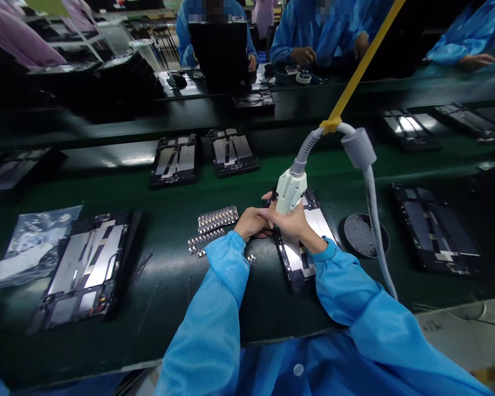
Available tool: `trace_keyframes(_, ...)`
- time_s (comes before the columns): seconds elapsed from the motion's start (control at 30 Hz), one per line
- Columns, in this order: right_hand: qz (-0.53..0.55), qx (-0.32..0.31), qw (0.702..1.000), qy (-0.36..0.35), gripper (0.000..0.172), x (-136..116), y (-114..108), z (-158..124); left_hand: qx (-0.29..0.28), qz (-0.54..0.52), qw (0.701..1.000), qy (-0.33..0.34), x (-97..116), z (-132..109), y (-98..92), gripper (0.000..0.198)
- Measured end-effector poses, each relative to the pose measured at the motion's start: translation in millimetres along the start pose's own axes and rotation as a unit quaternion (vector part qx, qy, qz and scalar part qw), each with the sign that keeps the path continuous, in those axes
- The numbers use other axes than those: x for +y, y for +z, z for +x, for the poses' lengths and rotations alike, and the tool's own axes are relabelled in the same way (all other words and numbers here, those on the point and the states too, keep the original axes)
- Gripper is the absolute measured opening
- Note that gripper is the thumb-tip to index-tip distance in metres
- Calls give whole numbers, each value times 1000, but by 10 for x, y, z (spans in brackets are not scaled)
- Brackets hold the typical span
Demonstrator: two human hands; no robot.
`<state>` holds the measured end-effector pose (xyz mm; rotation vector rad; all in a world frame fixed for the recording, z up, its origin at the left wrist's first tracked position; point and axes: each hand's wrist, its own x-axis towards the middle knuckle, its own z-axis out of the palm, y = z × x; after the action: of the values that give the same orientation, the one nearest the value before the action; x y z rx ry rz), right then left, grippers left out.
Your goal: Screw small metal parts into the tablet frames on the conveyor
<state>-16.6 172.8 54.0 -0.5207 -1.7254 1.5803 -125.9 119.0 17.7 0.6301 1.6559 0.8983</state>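
Around the person's hands, the head view shows a crowded dark-green worktop (165, 313): strips of small circuit boards (218, 220) just left of the left hand (252, 223), a round dish (365, 235) of small grains at the right, and more opened devices (175, 159) scattered about, one beside a clear plastic bag (35, 245). A grey cable (373, 209) hangs in front of the dish, covering part of it, and a yellow strap (365, 63) slants across the upper right. The pale-green tool (291, 190) is above the far part of an opened device (291, 253) before the person; its long axis is steep, nose down and slightly left, while the device's long side runs away from the person. The right hand (289, 223) curls around the tool's lower end, its thumb against the left hand, whose fingers are bent; what they pinch, I cannot tell. Hands and sleeves hide the tool's tip and much of the device; co-workers opposite are cut off above.
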Motion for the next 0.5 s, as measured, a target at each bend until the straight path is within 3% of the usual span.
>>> trace_keyframes(0.1, -18, -4, 1000, 10, 28, -28, 24, -43, 16, 10, 1000, 19, 36, -169, -110, 7)
trace_keyframes(0.2, -41, -2, 999, -9, 20, -18, 52, -83, 67, 38, 996, 40, -35, -573, -341, 7)
trace_keyframes(0.3, -47, 6, 998, -36, 15, 9, 73, -105, 140, 116, 981, 61, -288, -1084, -523, 8)
trace_keyframes(0.37, -41, 4, 998, -36, 16, 13, 70, -106, 201, 216, 952, 86, -523, -1349, -545, 17)
trace_keyframes(0.5, -4, -30, 999, -19, 32, -11, 8, -77, 279, 298, 906, 108, -910, -1520, -409, 32)
